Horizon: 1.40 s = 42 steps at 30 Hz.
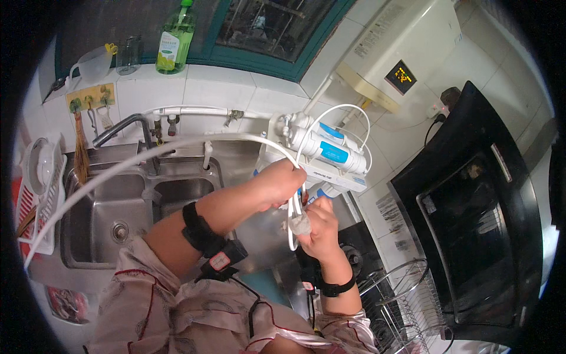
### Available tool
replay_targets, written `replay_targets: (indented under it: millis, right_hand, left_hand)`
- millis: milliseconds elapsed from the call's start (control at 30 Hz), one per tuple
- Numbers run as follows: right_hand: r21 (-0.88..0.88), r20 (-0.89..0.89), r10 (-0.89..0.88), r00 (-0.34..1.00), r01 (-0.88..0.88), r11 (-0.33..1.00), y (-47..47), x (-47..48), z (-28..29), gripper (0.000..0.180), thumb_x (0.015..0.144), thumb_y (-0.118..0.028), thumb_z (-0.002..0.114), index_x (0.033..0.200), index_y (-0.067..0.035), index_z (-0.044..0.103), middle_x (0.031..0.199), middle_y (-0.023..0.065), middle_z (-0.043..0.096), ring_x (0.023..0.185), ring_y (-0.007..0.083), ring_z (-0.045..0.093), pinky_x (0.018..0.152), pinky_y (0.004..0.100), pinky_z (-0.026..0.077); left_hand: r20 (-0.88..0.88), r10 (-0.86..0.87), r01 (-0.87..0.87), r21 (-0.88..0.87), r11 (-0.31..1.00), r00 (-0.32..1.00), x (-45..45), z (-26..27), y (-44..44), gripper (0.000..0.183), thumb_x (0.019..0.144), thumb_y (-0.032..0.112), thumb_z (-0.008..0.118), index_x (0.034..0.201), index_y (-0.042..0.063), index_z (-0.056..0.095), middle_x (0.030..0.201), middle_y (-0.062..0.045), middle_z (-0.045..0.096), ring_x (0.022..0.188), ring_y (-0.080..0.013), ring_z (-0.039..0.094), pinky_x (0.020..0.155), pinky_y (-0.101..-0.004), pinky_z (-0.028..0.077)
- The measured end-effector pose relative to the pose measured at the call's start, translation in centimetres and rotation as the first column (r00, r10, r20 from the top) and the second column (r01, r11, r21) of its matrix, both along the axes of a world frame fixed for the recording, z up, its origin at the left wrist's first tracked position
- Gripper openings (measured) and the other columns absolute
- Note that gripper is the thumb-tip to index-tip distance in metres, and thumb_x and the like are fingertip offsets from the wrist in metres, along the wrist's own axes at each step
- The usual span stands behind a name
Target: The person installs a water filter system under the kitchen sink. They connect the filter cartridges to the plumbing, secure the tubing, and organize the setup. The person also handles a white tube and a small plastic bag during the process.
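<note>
A white water purifier with filter cartridges (334,152) stands on the steel counter against the tiled wall. In front of it my left hand (281,182) grips white plastic tubing (221,137), one length of which arcs left over the sink. Lower and to the right, my right hand (320,228) closes around the looped part of the tubing and a crumpled translucent piece (301,224), perhaps plastic or a cloth. Black straps with small devices are on both forearms. The fingertips of both hands are partly hidden.
Left of the hands lies a double steel sink (119,208) with a curved faucet (119,128). A white dish rack (42,199) stands far left, a green bottle (174,42) on the sill. At right are a black range hood (477,221), a gas stove (353,254) and a wire rack (402,292).
</note>
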State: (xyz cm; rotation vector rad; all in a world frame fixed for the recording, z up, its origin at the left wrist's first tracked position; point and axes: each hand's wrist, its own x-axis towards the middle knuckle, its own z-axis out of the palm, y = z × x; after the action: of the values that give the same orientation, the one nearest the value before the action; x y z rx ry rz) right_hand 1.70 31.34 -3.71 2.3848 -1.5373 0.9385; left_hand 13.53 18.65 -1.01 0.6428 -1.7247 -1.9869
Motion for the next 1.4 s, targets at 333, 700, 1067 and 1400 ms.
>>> replay_targets:
  millis: [333,700,1067,1400]
  right_hand:
    - [0.213,0.023,0.144,0.989,-0.146,0.966,0.0,-0.8,1.0,0.018,0.067,-0.01,0.062,0.082,-0.003,0.055,0.078,0.0128,0.05,0.078,0.0341,0.048,0.074,0.0394,0.042]
    - [-0.101,0.222,0.047,0.974,-0.025,0.995,-0.8,0.8,0.1,0.006,0.071,-0.007,0.058,0.076,-0.004,0.058,0.071,0.0127,0.053,0.068,0.0328,0.05,0.066,0.0396,0.041]
    - [0.117,0.183,-0.429,0.885,0.413,0.903,-2.0,3.5,0.9,0.018,0.082,-0.017,0.053,0.081,0.001,0.055,0.071,0.0231,0.059,0.065,0.042,0.057,0.058,0.0487,0.044]
    - [0.327,0.366,-0.148,0.919,0.022,0.945,0.1,1.2,0.8,0.021,0.077,-0.005,0.048,0.098,0.0,0.048,0.095,0.0236,0.052,0.087,0.0432,0.051,0.074,0.0453,0.042]
  left_hand:
    - [0.012,-0.003,0.004,-0.056,0.998,1.0,0.2,0.5,-0.3,0.019,0.088,0.021,0.045,0.09,0.004,0.053,0.06,-0.005,0.055,0.034,-0.0105,0.04,0.027,-0.0253,0.026]
    - [-0.107,0.129,-0.133,-0.03,0.991,0.986,-0.6,-1.9,-0.4,0.02,0.089,0.021,0.046,0.095,0.004,0.055,0.066,-0.004,0.053,0.052,-0.0108,0.048,0.045,-0.0264,0.039]
    - [-0.368,0.154,-0.172,-0.015,0.985,0.917,-1.9,-4.3,0.3,0.035,0.096,0.033,0.04,0.095,-0.001,0.049,0.082,-0.008,0.054,0.078,-0.0165,0.049,0.074,-0.0313,0.041]
    - [-0.202,0.005,-0.024,-0.092,0.995,0.979,-0.1,-3.2,-0.2,0.026,0.097,0.034,0.036,0.096,0.009,0.044,0.075,-0.002,0.059,0.045,-0.0058,0.047,0.032,-0.0205,0.032]
